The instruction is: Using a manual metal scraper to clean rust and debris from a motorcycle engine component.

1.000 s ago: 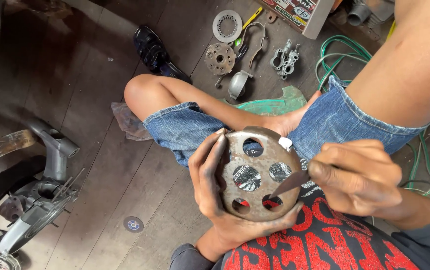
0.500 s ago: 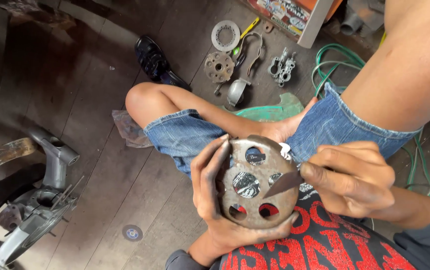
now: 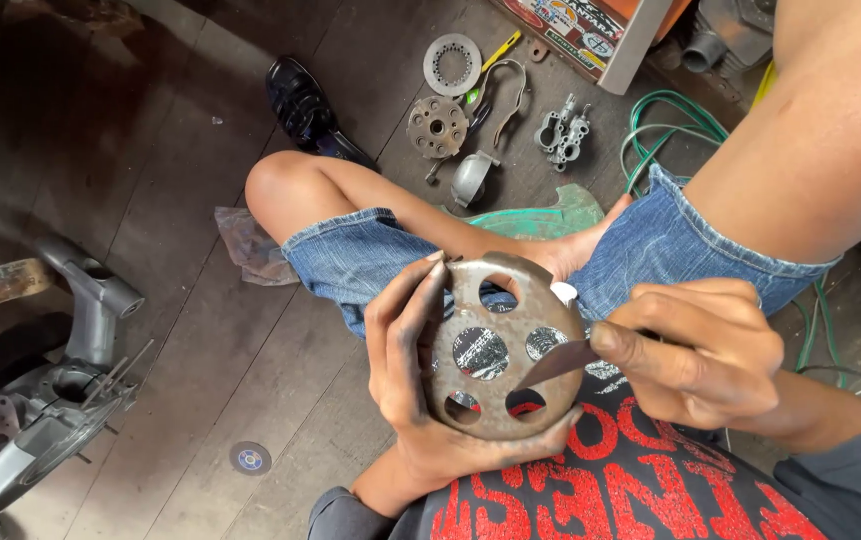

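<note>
Dull, rusty-looking metal disc [image 3: 500, 345]; worn wooden floor [image 3: 180, 200]; possibly steel blade [image 3: 560, 362].

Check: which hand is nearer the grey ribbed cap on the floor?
Left. The left hand, gripping the round holed plate, sits below the grey ribbed cap; the right hand, holding a blade, is farther right.

rusty holed metal disc [image 3: 503, 345], held upright

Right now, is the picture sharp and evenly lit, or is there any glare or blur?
Head view: sharp and daylit; the round metal disc in the left hand and the blade in the right hand are crisp; the top left floor falls into shadow; mild wide-angle stretching at the edges.
</note>
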